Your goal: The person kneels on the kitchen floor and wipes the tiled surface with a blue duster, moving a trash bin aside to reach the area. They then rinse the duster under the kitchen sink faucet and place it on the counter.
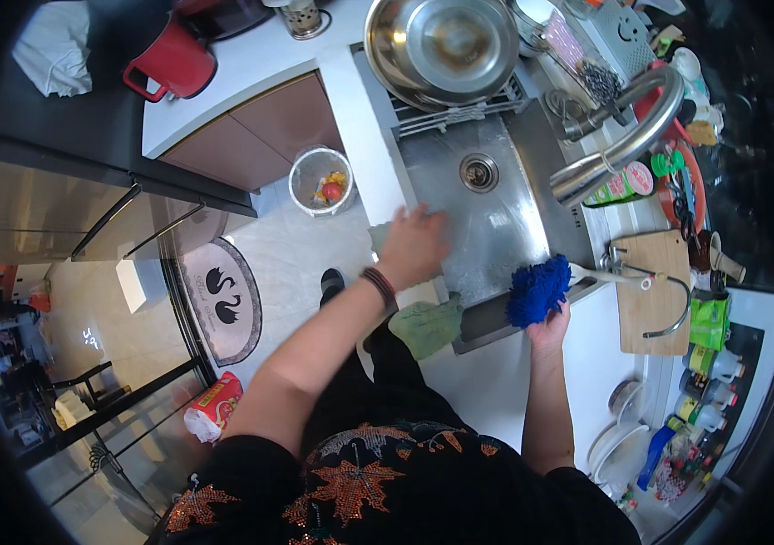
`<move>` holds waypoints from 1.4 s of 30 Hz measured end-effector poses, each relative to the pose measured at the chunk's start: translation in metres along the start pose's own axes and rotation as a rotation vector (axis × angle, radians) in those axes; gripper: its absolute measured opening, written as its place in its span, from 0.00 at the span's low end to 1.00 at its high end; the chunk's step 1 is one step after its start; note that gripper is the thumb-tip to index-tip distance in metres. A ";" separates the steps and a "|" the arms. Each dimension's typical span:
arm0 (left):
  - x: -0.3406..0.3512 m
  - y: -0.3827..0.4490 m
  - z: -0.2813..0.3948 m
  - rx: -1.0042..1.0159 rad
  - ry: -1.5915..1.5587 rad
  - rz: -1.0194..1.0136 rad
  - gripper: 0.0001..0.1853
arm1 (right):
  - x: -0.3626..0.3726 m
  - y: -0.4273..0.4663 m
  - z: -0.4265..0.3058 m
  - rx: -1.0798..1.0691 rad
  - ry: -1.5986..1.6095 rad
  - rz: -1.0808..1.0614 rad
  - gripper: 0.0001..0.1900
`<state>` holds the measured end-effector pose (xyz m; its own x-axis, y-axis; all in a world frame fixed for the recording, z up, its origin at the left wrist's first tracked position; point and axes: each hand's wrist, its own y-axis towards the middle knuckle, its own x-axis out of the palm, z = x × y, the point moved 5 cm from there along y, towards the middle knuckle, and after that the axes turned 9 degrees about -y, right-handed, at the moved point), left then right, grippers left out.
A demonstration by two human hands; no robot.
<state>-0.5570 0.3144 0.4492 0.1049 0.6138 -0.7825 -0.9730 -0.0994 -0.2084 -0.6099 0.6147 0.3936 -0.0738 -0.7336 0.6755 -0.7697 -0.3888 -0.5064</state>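
My right hand grips the shaggy blue head of a chenille duster at the near right corner of the steel sink. The duster's pale handle points right, towards the counter. My left hand, blurred and wearing dark bands at the wrist, hovers over or touches the sink's left edge; its fingers are bent, and whether they hold anything is unclear. A damp-looking green cloth drapes over the near edge of the sink, below my left hand.
A steel basin sits on a rack across the sink's far end. The curved faucet reaches in from the right. A wooden cutting board lies beside a thin tap. A waste bin stands on the floor.
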 end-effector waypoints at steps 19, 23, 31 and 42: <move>0.003 -0.057 -0.027 0.077 -0.126 0.195 0.30 | -0.007 0.000 -0.002 0.014 0.017 0.093 0.28; 0.040 -0.113 -0.011 0.031 -0.127 0.122 0.14 | -0.008 0.001 0.001 0.027 0.018 0.107 0.27; 0.054 -0.104 0.010 0.114 -0.342 -0.046 0.08 | 0.013 0.006 0.015 0.092 0.034 0.066 0.27; 0.062 -0.097 -0.008 0.048 -0.992 -0.117 0.08 | 0.014 -0.009 0.019 0.080 0.018 0.027 0.28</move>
<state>-0.4547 0.3557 0.4163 0.0030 0.9960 0.0896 -0.9771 0.0220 -0.2115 -0.5926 0.5974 0.3974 -0.1062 -0.7347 0.6700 -0.7142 -0.4124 -0.5655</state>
